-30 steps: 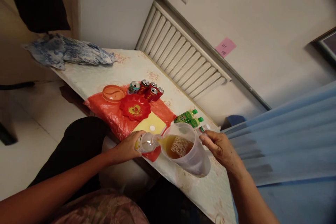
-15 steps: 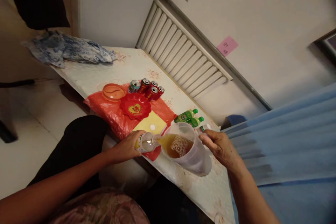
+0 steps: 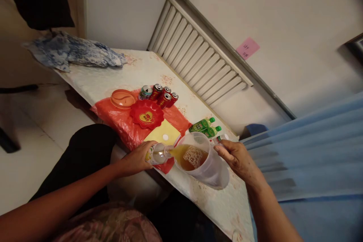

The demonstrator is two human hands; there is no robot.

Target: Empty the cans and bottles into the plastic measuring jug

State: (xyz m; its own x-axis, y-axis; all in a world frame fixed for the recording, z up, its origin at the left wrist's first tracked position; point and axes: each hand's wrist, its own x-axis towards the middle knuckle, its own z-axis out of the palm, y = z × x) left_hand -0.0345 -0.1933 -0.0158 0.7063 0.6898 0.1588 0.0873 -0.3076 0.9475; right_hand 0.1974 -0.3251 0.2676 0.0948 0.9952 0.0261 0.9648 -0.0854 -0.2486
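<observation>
My left hand is closed around a clear plastic bottle with a yellow-printed label, tipped so its mouth meets the jug's rim. My right hand grips a large translucent plastic jug at its far side; the handle is hidden by the fingers. The jug leans toward the bottle. Inside it is brown-yellow liquid with a patch of foam, reaching up to the rim at the bottle's mouth. Which way the liquid flows I cannot tell.
On the floral-covered table are drink cans, a red scalloped dish, an orange bowl, a yellow sheet on red plastic, and green-capped bottles. A blue-white cloth lies at the far end.
The view has shifted very slightly. Both hands, the tipped bottle and the leaning jug keep nearly the same position.
</observation>
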